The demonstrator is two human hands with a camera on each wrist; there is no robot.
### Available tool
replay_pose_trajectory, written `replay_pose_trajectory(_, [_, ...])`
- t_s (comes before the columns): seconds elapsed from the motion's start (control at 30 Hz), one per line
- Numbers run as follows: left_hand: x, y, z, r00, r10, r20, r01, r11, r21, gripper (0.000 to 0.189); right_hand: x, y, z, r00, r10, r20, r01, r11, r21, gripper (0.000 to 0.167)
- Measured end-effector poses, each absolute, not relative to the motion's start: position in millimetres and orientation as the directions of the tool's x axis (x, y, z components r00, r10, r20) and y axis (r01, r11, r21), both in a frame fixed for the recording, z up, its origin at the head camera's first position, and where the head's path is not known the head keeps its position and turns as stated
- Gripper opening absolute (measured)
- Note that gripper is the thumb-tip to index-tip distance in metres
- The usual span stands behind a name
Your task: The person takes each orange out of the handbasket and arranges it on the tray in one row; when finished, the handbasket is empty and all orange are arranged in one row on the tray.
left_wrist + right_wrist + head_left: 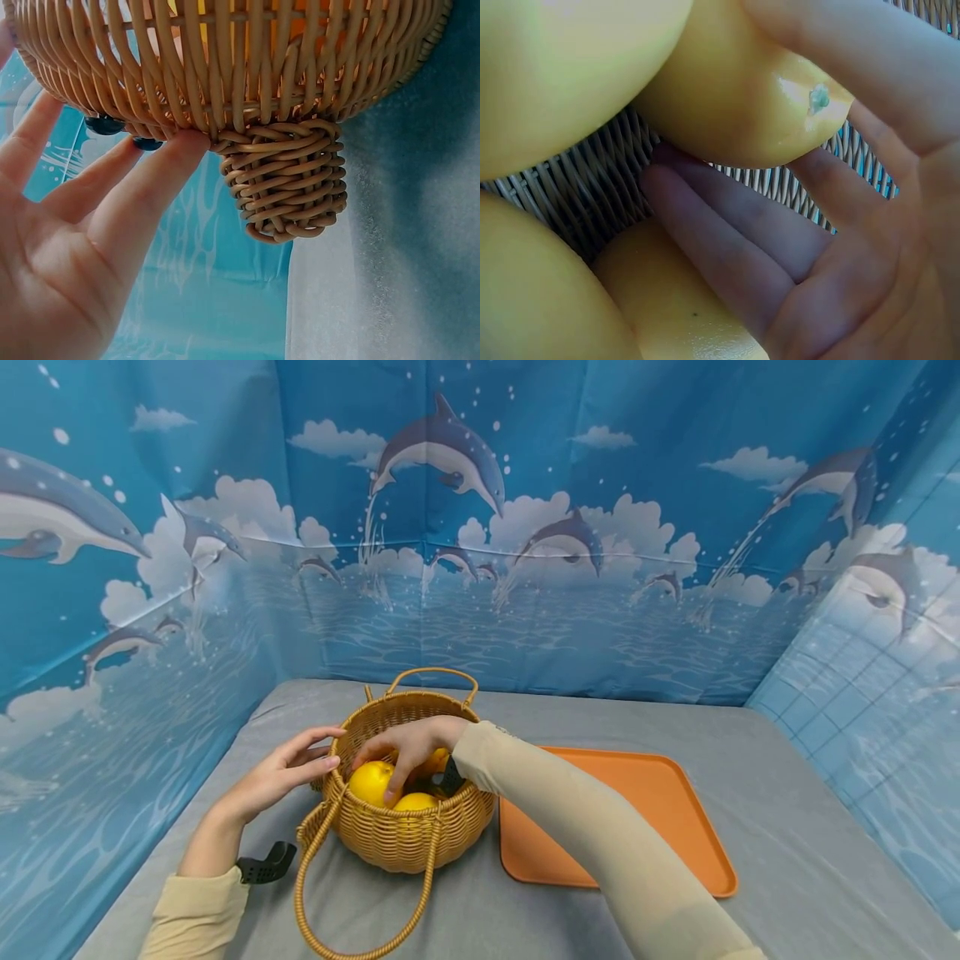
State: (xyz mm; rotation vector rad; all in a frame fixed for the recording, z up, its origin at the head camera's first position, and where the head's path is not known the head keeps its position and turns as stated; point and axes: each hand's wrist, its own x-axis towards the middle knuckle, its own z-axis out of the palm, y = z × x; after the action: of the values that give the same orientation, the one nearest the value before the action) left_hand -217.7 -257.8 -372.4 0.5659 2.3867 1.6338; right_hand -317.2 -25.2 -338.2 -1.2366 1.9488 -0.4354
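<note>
A round wicker basket (397,847) holds several yellow oranges. My right hand (411,745) reaches down inside it. Its thumb and fingers are around one orange (370,782); the right wrist view shows this orange (735,97) with its green stem end between thumb and fingers. Another orange (416,802) lies nearer the front rim, and one more (431,763) is partly hidden by the right hand. At the basket's left side, my left hand (273,777) touches the rim and outer wall with its fingers fairly straight. In the left wrist view, its thumb presses beside a woven knob (289,180).
An orange tray (637,810) lies right of the basket, partly behind the right forearm. The basket's front handle (360,953) hangs down onto the grey cloth (795,827); its back handle (433,670) stands up. Dolphin-printed curtains (525,635) enclose the table.
</note>
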Motion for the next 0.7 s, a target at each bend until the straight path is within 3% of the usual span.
replay_pose_trajectory(0.7, [-217.9,-257.1,-372.7,-0.907,0.417,0.061,0.213,0.329,0.92,0.05,-317.1,-24.8,-339.3,-0.233,-0.856,-0.462,-0.571,0.505,-0.647,0.067])
